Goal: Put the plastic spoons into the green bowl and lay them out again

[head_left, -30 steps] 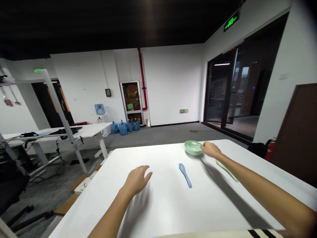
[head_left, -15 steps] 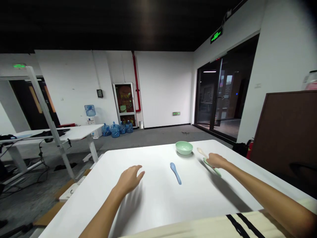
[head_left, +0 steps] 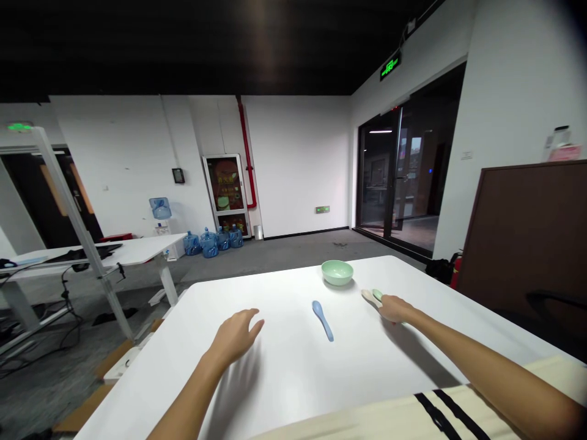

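item: right hand [head_left: 392,308], curled around the handle of a cream spoon [head_left: 367,296], low over the table [head_left: 293,379] toward its right edge. a second earlier it held this spoon in the bowl [head_left: 337,272]; the spoon had since come out and back, leaving the bowl empty near the far edge.
item: green spoon [head_left: 376,294], tip showing just beside the cream one, handle hidden under the hand; whether it was gripped too could not be told.
item: left hand [head_left: 236,335], open, palm down, toward the left edge, unmoved.
item: blue spoon [head_left: 323,319], mid-table, untouched.
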`<state>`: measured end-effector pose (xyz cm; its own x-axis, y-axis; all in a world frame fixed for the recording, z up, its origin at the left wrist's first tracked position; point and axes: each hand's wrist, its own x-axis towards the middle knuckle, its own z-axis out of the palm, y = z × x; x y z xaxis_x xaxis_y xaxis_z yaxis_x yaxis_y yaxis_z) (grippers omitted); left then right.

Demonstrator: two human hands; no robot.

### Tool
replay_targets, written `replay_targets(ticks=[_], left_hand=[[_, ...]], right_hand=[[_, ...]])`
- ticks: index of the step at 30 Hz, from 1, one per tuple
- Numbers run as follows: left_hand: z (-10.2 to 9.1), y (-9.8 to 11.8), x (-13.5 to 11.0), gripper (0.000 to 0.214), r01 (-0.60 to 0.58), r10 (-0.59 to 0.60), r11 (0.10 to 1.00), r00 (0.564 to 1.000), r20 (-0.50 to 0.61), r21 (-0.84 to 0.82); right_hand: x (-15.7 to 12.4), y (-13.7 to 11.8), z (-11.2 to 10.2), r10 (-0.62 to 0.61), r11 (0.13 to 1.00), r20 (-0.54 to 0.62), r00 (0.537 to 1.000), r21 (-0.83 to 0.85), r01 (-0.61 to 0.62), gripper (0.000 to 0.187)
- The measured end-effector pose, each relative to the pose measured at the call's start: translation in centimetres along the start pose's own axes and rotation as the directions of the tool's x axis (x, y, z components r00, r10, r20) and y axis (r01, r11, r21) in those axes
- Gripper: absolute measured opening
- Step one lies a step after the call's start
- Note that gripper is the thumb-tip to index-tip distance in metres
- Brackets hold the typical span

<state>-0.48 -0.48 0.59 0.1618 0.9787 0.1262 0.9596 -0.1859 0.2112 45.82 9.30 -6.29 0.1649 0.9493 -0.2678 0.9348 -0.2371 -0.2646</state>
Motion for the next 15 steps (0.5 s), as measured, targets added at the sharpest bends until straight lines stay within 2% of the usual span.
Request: replay_targets(ticks=[7,11,15], left_hand=[[0.2,-0.3,0.1,0.053,-0.002,0.002,1.0,1.0,-0.011,-0.006],[0.1,-0.3,0.1,0.054,-0.001,0.001,1.0,1.0,-0.01,-0.008],[-0.1,-0.1,0.0,0.054,0.0,-0.001,1.0,1.0,-0.009,-0.01]], right_hand=[[0.5,0.6,0.5,-0.005,1.0,0.02,1.0,-0.001,0.006,0.025],[1.0,0.9,1.0,-0.017,0.997,-0.018,1.0,-0.075,0.015,0.02],[1.5,1.1,1.3,-0.02,0.993,-0.049,0.999,-0.117,0.015,0.022]])
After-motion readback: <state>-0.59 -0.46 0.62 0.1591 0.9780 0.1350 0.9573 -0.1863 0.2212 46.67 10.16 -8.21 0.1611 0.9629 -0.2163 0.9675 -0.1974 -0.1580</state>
